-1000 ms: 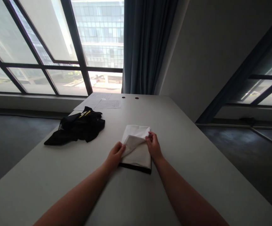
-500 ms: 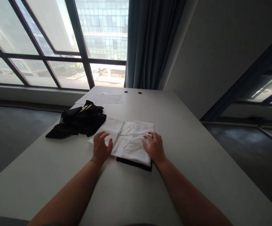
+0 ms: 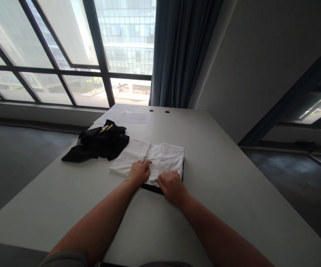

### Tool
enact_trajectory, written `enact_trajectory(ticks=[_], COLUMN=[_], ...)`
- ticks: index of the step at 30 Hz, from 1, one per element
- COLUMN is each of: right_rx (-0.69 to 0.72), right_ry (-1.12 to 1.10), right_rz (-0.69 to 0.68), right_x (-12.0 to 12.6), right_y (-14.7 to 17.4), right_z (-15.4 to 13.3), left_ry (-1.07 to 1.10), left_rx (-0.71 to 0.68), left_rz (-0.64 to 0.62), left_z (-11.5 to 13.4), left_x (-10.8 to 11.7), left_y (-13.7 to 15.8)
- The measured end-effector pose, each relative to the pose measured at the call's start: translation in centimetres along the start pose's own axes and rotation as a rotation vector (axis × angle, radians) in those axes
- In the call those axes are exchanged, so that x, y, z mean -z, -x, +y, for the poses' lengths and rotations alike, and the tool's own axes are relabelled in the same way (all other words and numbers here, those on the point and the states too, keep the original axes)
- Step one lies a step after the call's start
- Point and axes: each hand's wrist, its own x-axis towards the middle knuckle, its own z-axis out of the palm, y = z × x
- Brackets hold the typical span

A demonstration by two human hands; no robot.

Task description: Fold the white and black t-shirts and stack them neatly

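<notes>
A folded white garment (image 3: 132,152) lies on the white table, with a vertical crease and edge across its middle. Under its right part is a folded black cloth (image 3: 152,189), showing along the near and right edges. My left hand (image 3: 139,173) rests on the white garment near its middle front, fingers stretched out over the fabric. At the front right, my right hand (image 3: 174,186) has its fingers curled and pinching the near edge of the white garment. The thumb is partly hidden. A crumpled black garment (image 3: 99,142) with a yellow and white print sits left of the white one.
Printed paper sheets (image 3: 134,118) lie at the far left of the table (image 3: 218,193). Two round cable holes (image 3: 167,112) are at its far end. Beyond stand a window (image 3: 102,70) and a blue curtain (image 3: 184,55), with a wall on the right.
My left hand has moved right, from the left part of the white garment to its middle. My right hand has come nearer and left, from the right edge to the front edge.
</notes>
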Motion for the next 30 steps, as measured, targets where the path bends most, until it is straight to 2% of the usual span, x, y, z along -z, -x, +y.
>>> enact_trajectory(ticks=[2, 3, 7, 9, 11, 13, 15, 18, 21, 23, 26, 30], right_rx=[-0.071, -0.155, -0.61, -0.723, -0.784, -0.742, -0.582, -0.323, -0.239, -0.251, -0.31, -0.412], right_ry=[-0.134, -0.212, -0.433, -0.51, -0.508, -0.396, -0.245, -0.115, -0.096, -0.1, -0.106, -0.133], right_rz=[0.125, 0.231, 0.777, 0.911, 0.967, 0.936, 0.806, 0.523, 0.361, 0.335, 0.339, 0.515], right_x=[0.0, 0.1, 0.8, 1.4, 2.2, 3.2, 3.8, 3.3, 1.6, 0.5, -0.4, 0.2], right_y=[0.8, 1.4, 5.8, 8.6, 11.2, 13.0, 13.5, 12.5, 11.4, 11.2, 11.6, 12.9], right_z=[1.6, 2.7, 9.1, 12.2, 14.1, 14.1, 12.8, 10.3, 9.7, 10.6, 12.6, 14.0], left_ry=[0.011, 0.009, 0.034, 0.118, 0.24, 0.339, 0.35, 0.24, 0.158, 0.127, 0.095, 0.049], left_rx=[-0.008, -0.036, -0.289, -0.455, -0.568, -0.582, -0.505, -0.317, -0.231, -0.229, -0.264, -0.23], left_rz=[0.018, 0.035, 0.097, -0.015, -0.225, -0.385, -0.402, -0.2, -0.001, 0.008, -0.126, -0.265], left_z=[0.1, 0.2, 2.1, 3.8, 5.7, 7.1, 7.8, 7.5, 6.3, 5.5, 5.0, 5.6], left_x=[-0.2, -0.1, 1.9, 3.2, 4.1, 4.1, 3.0, 0.3, -2.2, -3.1, -3.3, -2.3], left_y=[0.1, 0.4, 2.5, 3.8, 5.0, 5.7, 6.0, 5.5, 4.4, 3.7, 3.0, 3.0])
